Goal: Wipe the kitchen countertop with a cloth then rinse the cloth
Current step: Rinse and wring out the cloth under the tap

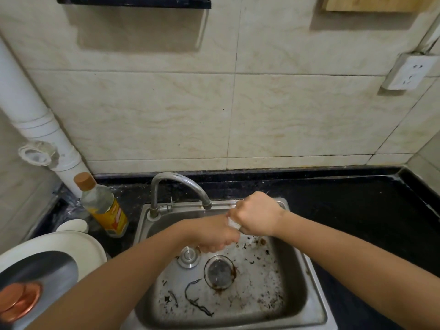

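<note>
Held the white cloth [233, 222] above the sink [295, 289] near its back edge, just beside the tap [181, 183] spout; clenched right hand [258, 214] and left hand [215, 236] round it, fingers curled tight; showed only a short white strip of it between the two fists.

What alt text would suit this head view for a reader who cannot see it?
The left hand and right hand grip a white cloth between them over a dirty steel sink, close to the faucet. A yellow-labelled bottle stands left of the sink on the black countertop.
</note>
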Motion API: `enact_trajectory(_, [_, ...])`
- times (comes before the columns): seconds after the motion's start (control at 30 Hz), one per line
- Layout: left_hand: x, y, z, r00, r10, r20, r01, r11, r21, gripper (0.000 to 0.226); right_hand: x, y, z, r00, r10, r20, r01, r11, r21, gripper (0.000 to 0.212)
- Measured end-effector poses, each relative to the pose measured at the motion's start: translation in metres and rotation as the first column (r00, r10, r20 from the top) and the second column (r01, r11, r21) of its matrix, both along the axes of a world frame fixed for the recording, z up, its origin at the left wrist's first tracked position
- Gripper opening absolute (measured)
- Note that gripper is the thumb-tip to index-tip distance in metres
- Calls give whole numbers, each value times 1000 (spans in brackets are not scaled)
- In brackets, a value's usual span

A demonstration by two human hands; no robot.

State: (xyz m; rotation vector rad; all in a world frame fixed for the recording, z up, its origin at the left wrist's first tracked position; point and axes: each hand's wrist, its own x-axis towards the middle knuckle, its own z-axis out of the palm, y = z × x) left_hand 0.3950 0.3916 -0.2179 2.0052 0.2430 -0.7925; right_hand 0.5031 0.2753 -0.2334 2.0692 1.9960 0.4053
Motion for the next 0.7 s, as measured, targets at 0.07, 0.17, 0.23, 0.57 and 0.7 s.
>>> enact_trajectory(0.07, [1, 0, -1, 979, -146, 145, 97, 949, 302, 36, -8, 5, 5, 993, -115, -30, 107, 974, -198, 17])
enact_trajectory(0.17, [3, 2, -9, 926, -335, 174, 140, 732, 667, 29, -15, 10, 9, 975, -189, -115, 156, 957, -244, 18])
enact_trajectory(0.23, [6, 4, -15, 881, -444, 165, 130, 561, 818, 27, -16, 12, 4, 941, -255, -223, 195, 946, -258, 20])
enact_trajectory(0.57, [15, 13, -15, 747, -642, 173, 28, 290, 957, 21, -9, 9, -5, 396, -464, -792, 307, 880, -362, 28])
enact_trajectory(0.7, [8, 23, -14, 801, -422, 425, -111, 593, 797, 17, -7, 3, 3, 554, -445, -704, 355, 891, -283, 14])
